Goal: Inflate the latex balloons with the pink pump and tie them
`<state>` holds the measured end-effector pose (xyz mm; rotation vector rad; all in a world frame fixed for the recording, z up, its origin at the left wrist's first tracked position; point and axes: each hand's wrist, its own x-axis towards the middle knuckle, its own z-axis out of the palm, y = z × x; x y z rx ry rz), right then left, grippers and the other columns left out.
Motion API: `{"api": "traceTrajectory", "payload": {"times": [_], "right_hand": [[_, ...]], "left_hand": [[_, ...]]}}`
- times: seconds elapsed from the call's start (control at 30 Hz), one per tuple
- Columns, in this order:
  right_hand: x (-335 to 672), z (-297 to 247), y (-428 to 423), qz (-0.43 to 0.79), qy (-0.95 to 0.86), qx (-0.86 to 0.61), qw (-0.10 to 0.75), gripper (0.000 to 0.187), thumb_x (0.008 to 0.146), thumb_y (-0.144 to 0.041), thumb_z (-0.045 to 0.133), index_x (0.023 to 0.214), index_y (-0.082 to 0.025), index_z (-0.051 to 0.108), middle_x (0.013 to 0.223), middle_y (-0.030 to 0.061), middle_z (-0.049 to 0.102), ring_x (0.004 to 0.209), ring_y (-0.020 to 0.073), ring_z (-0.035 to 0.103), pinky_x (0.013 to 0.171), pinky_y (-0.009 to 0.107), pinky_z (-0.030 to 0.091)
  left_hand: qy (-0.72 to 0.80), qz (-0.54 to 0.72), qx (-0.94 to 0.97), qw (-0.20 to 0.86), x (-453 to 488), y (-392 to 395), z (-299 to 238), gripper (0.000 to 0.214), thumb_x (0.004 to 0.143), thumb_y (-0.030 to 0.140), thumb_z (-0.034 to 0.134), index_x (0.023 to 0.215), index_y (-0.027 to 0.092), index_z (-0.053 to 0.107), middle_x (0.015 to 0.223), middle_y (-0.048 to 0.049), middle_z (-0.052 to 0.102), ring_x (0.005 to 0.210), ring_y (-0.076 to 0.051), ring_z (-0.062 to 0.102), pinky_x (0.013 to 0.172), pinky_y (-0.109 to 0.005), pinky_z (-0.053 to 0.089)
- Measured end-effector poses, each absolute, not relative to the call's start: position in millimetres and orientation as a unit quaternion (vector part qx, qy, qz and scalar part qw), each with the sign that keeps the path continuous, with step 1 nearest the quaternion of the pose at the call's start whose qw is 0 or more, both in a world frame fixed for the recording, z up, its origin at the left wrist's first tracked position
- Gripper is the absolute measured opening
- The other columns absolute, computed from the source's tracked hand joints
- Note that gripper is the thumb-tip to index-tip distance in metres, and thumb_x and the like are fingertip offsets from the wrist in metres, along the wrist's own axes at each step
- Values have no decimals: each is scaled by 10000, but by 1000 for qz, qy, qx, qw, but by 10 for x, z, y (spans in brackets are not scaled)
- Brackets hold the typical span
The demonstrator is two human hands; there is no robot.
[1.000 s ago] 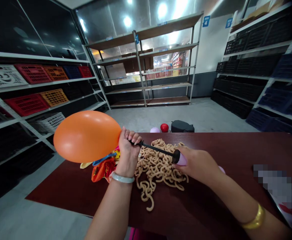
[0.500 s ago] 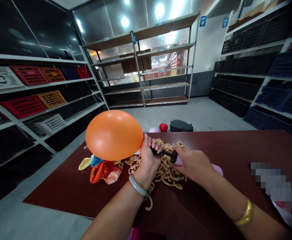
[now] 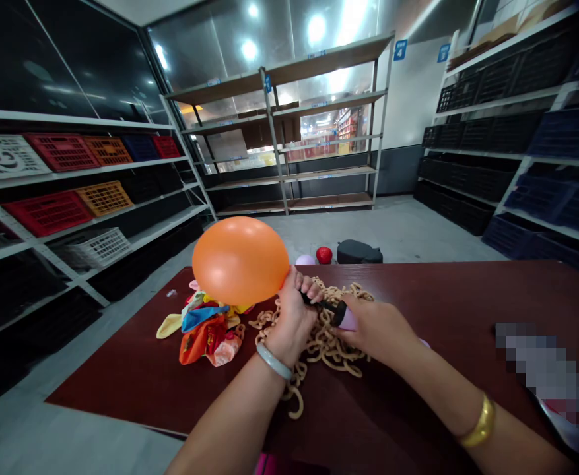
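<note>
An inflated orange balloon point(image 3: 239, 260) hangs over the left part of the table. My left hand point(image 3: 295, 309) is closed around its neck and the black nozzle end of a hand balloon pump point(image 3: 348, 320). Wrapped around the pump's purple barrel is my right hand point(image 3: 381, 326), which hides most of it. Beneath both hands lies a heap of tan curved pieces, like rings or links point(image 3: 339, 361). Left of the heap, below the orange balloon, are several limp balloons point(image 3: 204, 318) in blue, yellow and other colours, with an orange-red wrapper point(image 3: 203, 343).
The dark red table point(image 3: 135, 369) spans the front. Beyond its far edge are a red ball-like object point(image 3: 323, 254), a light purple round thing point(image 3: 305, 260) and a dark case point(image 3: 359, 251). A blurred flat item point(image 3: 546, 369) lies at right. Shelves with crates point(image 3: 61, 214) stand around.
The orange balloon looks smaller, its left side drawn in, uncovering more limp balloons. My right hand and the pump's barrel have shifted slightly left, and less of the barrel's rear end shows.
</note>
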<state>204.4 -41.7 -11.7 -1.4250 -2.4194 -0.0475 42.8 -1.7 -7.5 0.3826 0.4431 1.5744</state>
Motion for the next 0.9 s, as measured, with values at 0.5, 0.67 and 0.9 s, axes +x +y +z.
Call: {"api": "traceTrajectory", "payload": {"times": [0.5, 0.67, 0.9], "right_hand": [[2222, -29, -414, -109, -845, -500, 155, 459, 821, -505, 544, 1169, -206, 544, 1022, 101, 696, 758, 254, 674, 602, 338, 467], [2128, -70, -454, -94, -845, -500, 164, 465, 827, -504, 545, 1174, -194, 531, 1028, 115, 687, 784, 249, 668, 615, 330, 467], [2052, -106, -455, -53, -845, -501, 177, 461, 790, -477, 595, 1150, -198, 526, 992, 102, 698, 797, 247, 670, 621, 320, 458]], "left_hand": [[123, 766, 202, 598, -12, -27, 150, 461, 870, 298, 570, 569, 191, 238, 457, 76, 239, 358, -56, 273, 374, -196, 235], [154, 730, 207, 633, 428, -128, 13, 449, 863, 348, 589, 584, 186, 276, 481, 69, 247, 383, -60, 280, 393, -204, 248], [177, 710, 210, 648, 732, -239, -98, 464, 865, 452, 562, 581, 186, 311, 487, 48, 295, 400, -80, 300, 395, -220, 235]]}}
